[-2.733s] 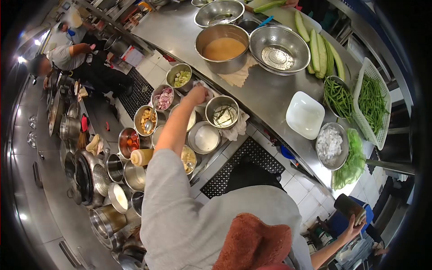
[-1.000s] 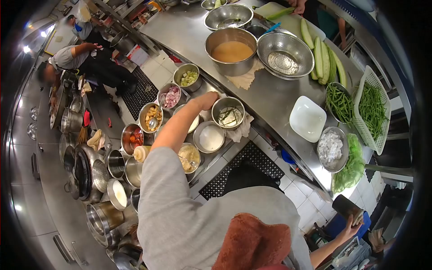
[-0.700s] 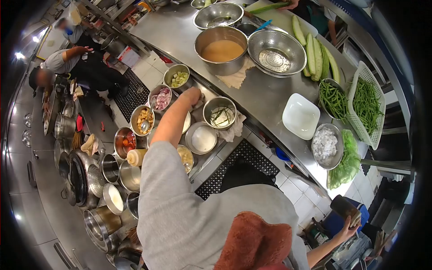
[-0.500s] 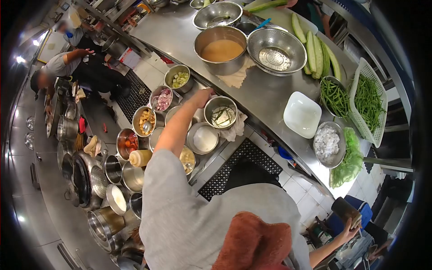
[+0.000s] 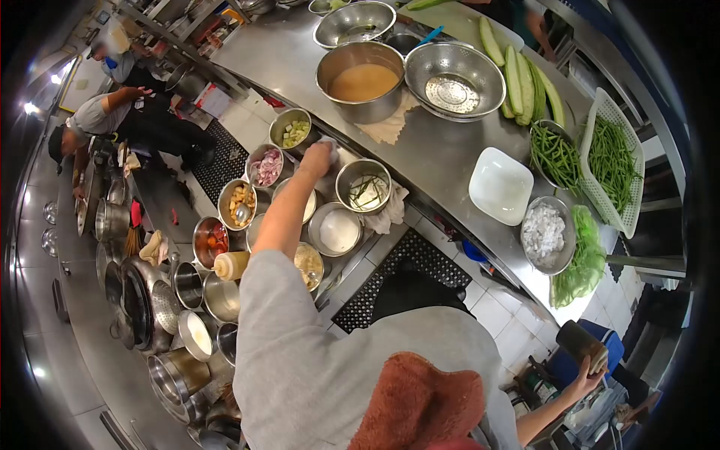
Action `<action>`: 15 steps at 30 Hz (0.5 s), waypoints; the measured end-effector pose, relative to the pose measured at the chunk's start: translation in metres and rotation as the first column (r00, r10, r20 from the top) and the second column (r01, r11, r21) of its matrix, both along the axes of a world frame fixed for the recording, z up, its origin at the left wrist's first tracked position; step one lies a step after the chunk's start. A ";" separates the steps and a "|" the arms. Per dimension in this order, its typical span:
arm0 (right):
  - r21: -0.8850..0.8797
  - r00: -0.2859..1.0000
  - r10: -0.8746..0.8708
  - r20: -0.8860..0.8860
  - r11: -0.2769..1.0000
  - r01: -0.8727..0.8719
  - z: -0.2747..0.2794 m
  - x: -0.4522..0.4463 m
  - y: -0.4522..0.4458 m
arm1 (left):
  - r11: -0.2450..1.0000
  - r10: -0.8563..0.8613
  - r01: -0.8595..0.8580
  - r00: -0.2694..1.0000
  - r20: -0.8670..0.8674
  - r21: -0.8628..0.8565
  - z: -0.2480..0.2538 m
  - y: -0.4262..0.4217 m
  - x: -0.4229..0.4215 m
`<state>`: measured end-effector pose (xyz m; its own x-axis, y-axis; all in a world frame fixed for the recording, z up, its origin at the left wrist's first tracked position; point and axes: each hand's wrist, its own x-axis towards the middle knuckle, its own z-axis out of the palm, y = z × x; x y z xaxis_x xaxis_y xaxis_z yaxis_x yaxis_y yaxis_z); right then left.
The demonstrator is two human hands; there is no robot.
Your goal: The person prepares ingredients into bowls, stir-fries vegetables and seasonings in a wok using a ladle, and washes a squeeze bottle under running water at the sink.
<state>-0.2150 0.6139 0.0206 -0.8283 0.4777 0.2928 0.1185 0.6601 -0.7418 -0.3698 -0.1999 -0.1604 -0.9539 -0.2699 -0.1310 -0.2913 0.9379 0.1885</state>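
My left hand [image 5: 316, 159] reaches over the row of steel pots, closed on a pale, cloth-like thing [image 5: 330, 145]. It is between a pot of diced green vegetable [image 5: 291, 133] and a pot with white contents and green strips [image 5: 365, 189]. Chopped pink pieces [image 5: 266, 166] fill a pot left of the hand. Under the forearm, a pot with pale contents [image 5: 309, 204] is partly hidden. Far to the lower right, my right hand [image 5: 579, 388] grips a dark cylindrical container [image 5: 580, 348], tilted, by its lower end.
On the steel counter [image 5: 442, 161] stand a pot of orange-brown liquid [image 5: 365, 81], a colander [image 5: 455, 79], a white dish [image 5: 501, 186] and a basket of green beans [image 5: 611, 165]. A squeeze bottle [image 5: 231, 265] leans among the pots. Two people [image 5: 101, 112] stand at the upper left.
My left hand has moved left, away from the pot with green strips, and the pale thing now shows at its fingers. My right hand still grips the dark container.
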 end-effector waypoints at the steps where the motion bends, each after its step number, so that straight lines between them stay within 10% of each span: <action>1: 0.004 1.000 -0.007 0.001 1.000 0.007 0.000 0.000 -0.001 | 1.000 -0.007 0.007 1.000 0.001 0.004 0.006 0.005 0.000; 3: -0.018 1.000 0.008 -0.002 1.000 -0.008 0.001 0.004 0.001 | 0.919 -0.362 0.335 0.926 0.110 0.207 0.016 0.009 0.007; 7: 0.019 1.000 -0.005 0.008 1.000 0.005 -0.002 0.006 0.016 | 0.992 -0.124 0.127 0.977 0.176 -0.007 0.003 -0.007 0.005; 14: -0.199 0.995 -0.088 -0.046 0.977 0.077 0.039 0.005 -0.033 | 0.979 -0.173 0.164 0.983 0.064 0.121 0.040 -0.020 0.026; 15: -0.231 0.984 -0.138 -0.111 0.967 0.110 0.036 0.007 -0.031 | 0.922 -0.153 0.110 0.984 0.089 0.372 0.060 -0.015 0.026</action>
